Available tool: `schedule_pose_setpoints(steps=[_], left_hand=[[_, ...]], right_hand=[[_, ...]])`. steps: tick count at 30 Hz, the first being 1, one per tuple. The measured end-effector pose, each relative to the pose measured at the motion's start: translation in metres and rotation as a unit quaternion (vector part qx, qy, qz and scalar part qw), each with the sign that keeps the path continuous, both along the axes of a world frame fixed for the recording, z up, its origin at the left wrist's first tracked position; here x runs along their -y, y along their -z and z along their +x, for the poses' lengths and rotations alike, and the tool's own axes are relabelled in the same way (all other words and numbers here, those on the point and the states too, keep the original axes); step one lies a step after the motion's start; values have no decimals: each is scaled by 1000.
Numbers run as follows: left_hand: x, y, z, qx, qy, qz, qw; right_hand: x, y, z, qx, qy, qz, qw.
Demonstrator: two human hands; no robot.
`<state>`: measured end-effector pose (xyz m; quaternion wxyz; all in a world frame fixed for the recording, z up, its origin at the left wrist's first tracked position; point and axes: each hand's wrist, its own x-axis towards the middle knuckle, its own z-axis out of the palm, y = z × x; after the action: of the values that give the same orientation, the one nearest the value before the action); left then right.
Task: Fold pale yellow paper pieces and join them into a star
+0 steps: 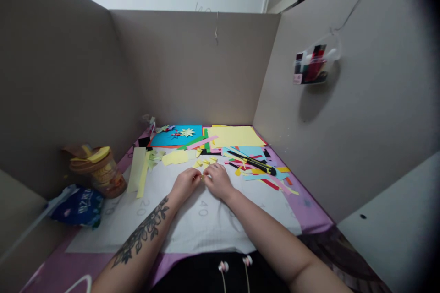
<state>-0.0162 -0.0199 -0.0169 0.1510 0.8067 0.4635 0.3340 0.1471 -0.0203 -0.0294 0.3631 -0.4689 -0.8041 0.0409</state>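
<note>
Near the middle of the white sheet [185, 233], my left hand [187, 184] and my right hand [217, 181] meet at the fingertips. Both hands are closed in a pinch on a tiny yellowish piece [202, 176], mostly hidden by the fingers. Just beyond them lie several small folded yellow paper pieces [205, 162]. A pale yellow paper [175, 157] is farther left. To the right, a black and yellow utility knife [256, 163] rests on scattered coloured paper strips [268, 184].
At the left stand a brown lidded cup [108, 176] and a blue packet [79, 206]. Paper stars [187, 132] lie on blue card [196, 131] at the back, beside yellow sheets [237, 136]. Grey panels [195, 64] enclose the table; a plastic bag [314, 64] hangs right.
</note>
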Motion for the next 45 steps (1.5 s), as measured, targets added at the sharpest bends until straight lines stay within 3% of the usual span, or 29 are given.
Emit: schedule_pose_setpoints(steps=[6,13,18,23,26,29,32,35,38,42,45], left_hand=[[-1,2,1,-6,6,1,1000],[-8,0,-13,37,-54,-12,998],[-5,1,-9,35,-22,-28,999],[-2,1,0,52,-8,-35,998],[-4,0,-1,80,-34,-43,995],[-8,0,-3,118,-83,-48,988],[-11,2,-3,147,-119,-55,980],[-10,6,1,172,-78,-97,977],[-7,9,7,198,-31,-150,968],[-4,7,8,220,-13,-195,956],[-7,5,-1,239,-24,-203,949]], right_hand=[[-2,1,-2,18,2,16,1000],[-13,4,26,-56,5,23,998],[-8,3,17,-104,-43,52,992],[-2,4,-4,-169,-66,-40,983],[-2,5,-6,-274,-68,-143,949],[-5,6,-6,-375,-74,-263,886],[-8,6,-6,-461,-52,-310,829],[-9,6,-7,-494,-45,-303,814],[-8,8,-10,-480,-50,-285,828],[-14,12,-6,-464,-30,-213,859],[-23,12,9,-503,31,-146,851]])
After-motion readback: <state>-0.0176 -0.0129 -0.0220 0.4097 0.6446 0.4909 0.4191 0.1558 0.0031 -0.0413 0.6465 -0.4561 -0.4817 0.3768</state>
